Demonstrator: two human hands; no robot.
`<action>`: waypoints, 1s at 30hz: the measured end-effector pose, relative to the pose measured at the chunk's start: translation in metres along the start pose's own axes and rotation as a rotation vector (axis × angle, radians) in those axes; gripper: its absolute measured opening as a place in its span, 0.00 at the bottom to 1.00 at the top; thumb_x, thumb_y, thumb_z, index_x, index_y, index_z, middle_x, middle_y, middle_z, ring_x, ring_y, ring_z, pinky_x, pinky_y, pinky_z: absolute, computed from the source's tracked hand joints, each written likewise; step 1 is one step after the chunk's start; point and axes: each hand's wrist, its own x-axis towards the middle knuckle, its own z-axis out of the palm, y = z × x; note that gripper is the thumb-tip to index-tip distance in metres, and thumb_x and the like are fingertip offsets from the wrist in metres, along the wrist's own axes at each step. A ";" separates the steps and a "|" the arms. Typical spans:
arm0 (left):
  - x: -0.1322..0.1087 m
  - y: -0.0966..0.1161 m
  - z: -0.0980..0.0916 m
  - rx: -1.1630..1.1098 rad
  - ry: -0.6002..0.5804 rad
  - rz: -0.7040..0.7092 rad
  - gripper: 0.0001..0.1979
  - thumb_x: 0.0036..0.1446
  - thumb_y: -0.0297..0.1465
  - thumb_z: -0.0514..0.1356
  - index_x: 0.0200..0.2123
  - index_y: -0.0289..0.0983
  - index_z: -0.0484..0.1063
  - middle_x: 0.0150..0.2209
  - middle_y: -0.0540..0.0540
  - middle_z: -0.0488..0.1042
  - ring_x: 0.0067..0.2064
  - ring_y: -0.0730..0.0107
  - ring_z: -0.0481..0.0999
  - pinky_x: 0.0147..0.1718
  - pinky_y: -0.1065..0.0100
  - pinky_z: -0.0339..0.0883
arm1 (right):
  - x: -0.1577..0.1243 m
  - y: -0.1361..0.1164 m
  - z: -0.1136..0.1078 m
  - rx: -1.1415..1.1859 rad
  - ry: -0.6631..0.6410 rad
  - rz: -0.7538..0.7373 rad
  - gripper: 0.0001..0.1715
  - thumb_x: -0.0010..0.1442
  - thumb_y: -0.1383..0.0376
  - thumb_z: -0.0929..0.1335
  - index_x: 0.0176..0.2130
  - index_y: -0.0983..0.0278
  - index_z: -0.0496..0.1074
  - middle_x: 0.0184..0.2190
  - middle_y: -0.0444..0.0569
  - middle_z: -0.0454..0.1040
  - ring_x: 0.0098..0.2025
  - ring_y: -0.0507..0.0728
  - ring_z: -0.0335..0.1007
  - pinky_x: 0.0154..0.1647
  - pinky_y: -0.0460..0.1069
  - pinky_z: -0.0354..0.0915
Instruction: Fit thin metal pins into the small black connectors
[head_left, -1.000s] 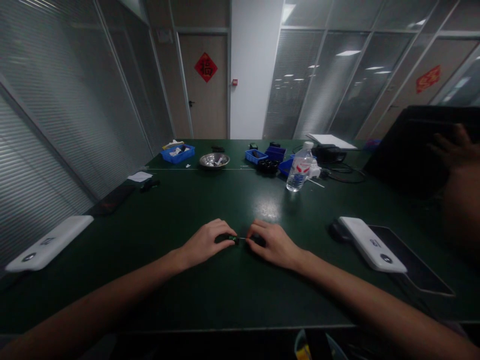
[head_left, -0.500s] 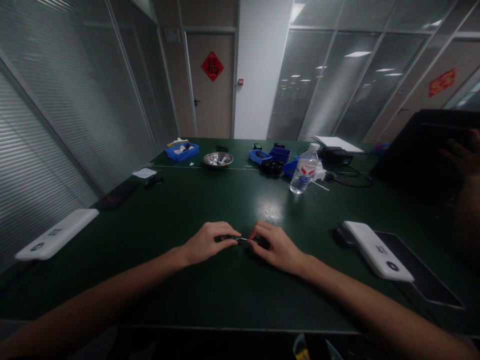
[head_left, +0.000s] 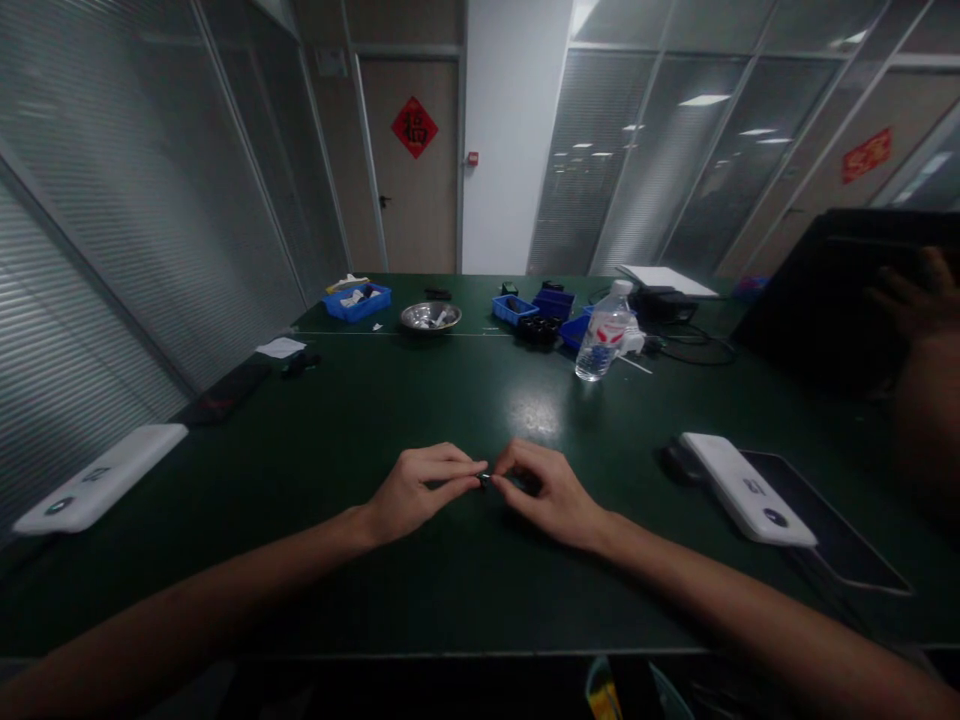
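Observation:
Above the dark green table (head_left: 375,590), close in front of me, my two hands meet almost fingertip to fingertip. My left hand (head_left: 421,488) is closed in a pinch, thumb against fingers, around a small dark part (head_left: 484,480) with a shiny spot. Most of that part is hidden by the fingers, so its kind does not show. My right hand (head_left: 551,492) also pinches with thumb and forefinger at the part's right side. Whatever lies between its fingertips is too small to make out.
White power-bank-like devices lie left (head_left: 101,478) and right (head_left: 746,487), the right one beside a dark tablet (head_left: 832,530). Farther back stand a water bottle (head_left: 602,335), a metal bowl (head_left: 430,318) and blue trays (head_left: 358,302). Another person's hand (head_left: 919,295) is at a black screen (head_left: 840,290).
My hands have drawn closer together; the thin light piece that showed between them is now mostly covered. Less of the dark part shows in my left hand. The view has shifted slightly.

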 end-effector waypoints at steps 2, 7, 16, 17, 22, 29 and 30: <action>0.000 -0.001 -0.001 0.003 -0.052 -0.010 0.13 0.68 0.32 0.62 0.53 0.40 0.81 0.44 0.41 0.81 0.44 0.64 0.80 0.44 0.63 0.76 | -0.001 -0.001 0.000 -0.029 -0.043 -0.009 0.06 0.69 0.63 0.67 0.40 0.62 0.73 0.36 0.48 0.73 0.35 0.54 0.69 0.35 0.48 0.65; -0.003 -0.004 -0.003 0.031 -0.163 -0.008 0.13 0.68 0.32 0.61 0.54 0.42 0.80 0.45 0.42 0.81 0.45 0.64 0.80 0.44 0.64 0.75 | -0.001 -0.003 0.000 -0.062 -0.125 0.001 0.04 0.68 0.64 0.68 0.40 0.62 0.73 0.37 0.47 0.72 0.34 0.53 0.69 0.33 0.47 0.63; -0.001 0.003 0.001 -0.053 0.034 0.050 0.14 0.66 0.29 0.63 0.54 0.40 0.80 0.45 0.41 0.81 0.45 0.65 0.81 0.44 0.65 0.75 | 0.002 0.000 0.003 0.270 -0.032 0.156 0.14 0.70 0.55 0.68 0.38 0.63 0.73 0.34 0.47 0.75 0.34 0.54 0.69 0.33 0.48 0.65; 0.000 0.003 0.002 -0.058 0.047 0.045 0.14 0.66 0.29 0.64 0.54 0.39 0.81 0.45 0.41 0.81 0.44 0.65 0.81 0.44 0.65 0.75 | 0.002 0.001 0.003 0.290 -0.031 0.165 0.14 0.70 0.55 0.68 0.38 0.63 0.73 0.34 0.47 0.75 0.34 0.54 0.69 0.32 0.48 0.65; 0.001 0.001 0.003 -0.029 0.016 -0.016 0.12 0.67 0.30 0.62 0.52 0.39 0.81 0.44 0.42 0.81 0.44 0.65 0.80 0.43 0.65 0.74 | 0.003 0.000 -0.001 0.092 -0.018 0.039 0.09 0.69 0.60 0.68 0.40 0.62 0.74 0.35 0.48 0.75 0.34 0.54 0.69 0.34 0.48 0.64; 0.002 -0.001 0.003 0.077 -0.109 -0.096 0.11 0.68 0.31 0.61 0.51 0.41 0.81 0.45 0.44 0.80 0.47 0.65 0.78 0.47 0.63 0.72 | 0.002 0.003 0.000 -0.062 -0.065 -0.012 0.06 0.70 0.62 0.68 0.44 0.62 0.74 0.38 0.47 0.74 0.36 0.53 0.70 0.36 0.47 0.65; 0.002 -0.002 0.003 0.085 -0.120 -0.101 0.12 0.68 0.31 0.61 0.51 0.41 0.81 0.46 0.44 0.80 0.47 0.65 0.78 0.48 0.63 0.71 | 0.001 0.004 0.000 -0.073 -0.068 -0.006 0.06 0.70 0.62 0.68 0.44 0.61 0.74 0.39 0.47 0.75 0.36 0.53 0.71 0.36 0.47 0.65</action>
